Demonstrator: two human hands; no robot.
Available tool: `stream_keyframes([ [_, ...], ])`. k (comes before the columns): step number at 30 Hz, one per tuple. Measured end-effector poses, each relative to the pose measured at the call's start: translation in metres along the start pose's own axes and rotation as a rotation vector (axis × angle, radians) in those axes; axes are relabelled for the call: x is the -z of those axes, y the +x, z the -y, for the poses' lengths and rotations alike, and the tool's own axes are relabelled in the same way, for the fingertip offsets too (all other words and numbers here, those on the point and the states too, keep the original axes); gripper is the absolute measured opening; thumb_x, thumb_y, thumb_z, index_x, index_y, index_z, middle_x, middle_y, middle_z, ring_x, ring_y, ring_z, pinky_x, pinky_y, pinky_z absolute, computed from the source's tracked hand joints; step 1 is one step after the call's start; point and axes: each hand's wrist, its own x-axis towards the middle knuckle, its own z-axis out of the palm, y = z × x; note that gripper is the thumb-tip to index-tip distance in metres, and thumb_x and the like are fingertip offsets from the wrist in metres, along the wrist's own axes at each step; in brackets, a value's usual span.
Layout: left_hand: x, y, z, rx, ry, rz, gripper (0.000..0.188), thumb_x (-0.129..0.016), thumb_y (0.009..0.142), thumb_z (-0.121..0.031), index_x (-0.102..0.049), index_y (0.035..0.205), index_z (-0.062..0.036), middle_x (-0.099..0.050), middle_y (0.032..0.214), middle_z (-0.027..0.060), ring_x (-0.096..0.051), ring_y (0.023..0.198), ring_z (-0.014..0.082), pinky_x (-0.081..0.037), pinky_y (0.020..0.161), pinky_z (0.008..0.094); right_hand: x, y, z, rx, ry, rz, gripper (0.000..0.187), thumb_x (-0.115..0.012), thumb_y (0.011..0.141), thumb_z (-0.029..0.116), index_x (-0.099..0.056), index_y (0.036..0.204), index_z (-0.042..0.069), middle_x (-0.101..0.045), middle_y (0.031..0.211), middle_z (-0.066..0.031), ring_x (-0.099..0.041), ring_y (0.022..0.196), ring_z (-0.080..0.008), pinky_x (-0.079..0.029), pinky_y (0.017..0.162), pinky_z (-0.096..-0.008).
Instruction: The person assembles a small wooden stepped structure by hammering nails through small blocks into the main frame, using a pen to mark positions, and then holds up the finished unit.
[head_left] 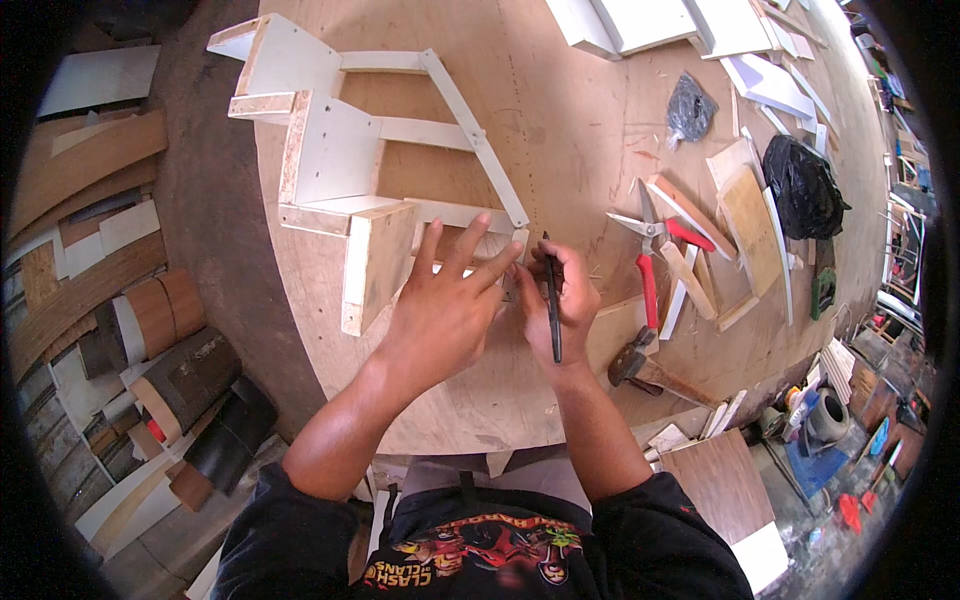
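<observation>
"So, what's the L hand (445, 300) doing w/ the stepped frame (335, 155)?"

"Fingers spread wide, palm down over its near R corner, by the foot of the diag. strip (470, 125). Prob. steadying it, b/c no clamp shows & it just lies on the worktop (450, 415). Can't tell how hard it presses."

"And the R hand (572, 305)?"

"Narrow grip, fingers closed round a black pen-like tool (554, 320), just beside that same corner. One end's up by the frame, the rest runs back twd the wrist, prob. so the tip can reach the wood. Can't tell if it touches."

"Where's the frame rel. to the grip, then?"

"Mostly beyond & L of it: steps on its far L side, cross strips (430, 132) running R to the diag. strip."

"Tools?"

"Shears (649, 285) & hammer (632, 358), both R of the frame, prob. parked there to be reachable yet out of the hands' way."
</observation>
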Motion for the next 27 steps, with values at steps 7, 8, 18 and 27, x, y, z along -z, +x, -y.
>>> stream_keyframes([
  [7,-0.003,-0.003,-0.005,0.020,0.080,0.019,0.019,-0.073,0.090,-0.023,-0.080,0.103,-0.0107,-0.052,0.156,-0.0045,-0.027,0.156,0.0290,-0.010,0.126,0.0638,0.005,0.002,0.005,-0.019,-0.052,0.039,0.039,-0.082,0.084,-0.002,-0.064,0.119,0.000,-0.074,0.098,-0.0117,-0.072,0.088,-0.0182,-0.057,0.079,-0.0309],
  [8,-0.002,-0.003,-0.005,0.021,0.082,0.020,0.019,-0.073,0.090,-0.023,-0.080,0.103,-0.0107,-0.052,0.156,-0.0045,-0.027,0.156,0.0290,-0.010,0.126,0.0638,0.006,0.005,0.010,-0.005,0.000,0.015,0.036,-0.081,0.086,0.001,-0.065,0.118,0.001,-0.073,0.098,-0.0142,-0.073,0.088,-0.0228,-0.057,0.078,-0.0336],
  [18,-0.005,-0.002,-0.004,0.022,0.082,0.029,0.014,-0.074,0.090,-0.023,-0.080,0.090,-0.0105,-0.052,0.156,-0.0052,-0.027,0.156,0.0285,-0.013,0.125,0.0665,-0.004,0.009,-0.001,0.154,0.135,-0.088,0.013,-0.073,0.097,0.006,-0.070,0.107,-0.002,-0.074,0.095,-0.0158,-0.073,0.082,-0.0232,-0.057,0.072,-0.0327],
  [27,-0.006,-0.003,-0.003,0.027,0.061,0.020,0.013,-0.073,0.089,-0.022,-0.080,0.089,-0.0111,-0.053,0.154,-0.0046,-0.029,0.155,0.0289,-0.014,0.124,0.0678,-0.013,0.010,-0.008,0.074,0.127,-0.063,0.012,-0.070,0.100,0.008,-0.070,0.106,-0.002,-0.072,0.095,-0.0158,-0.071,0.082,-0.0240,-0.057,0.074,-0.0342],
])
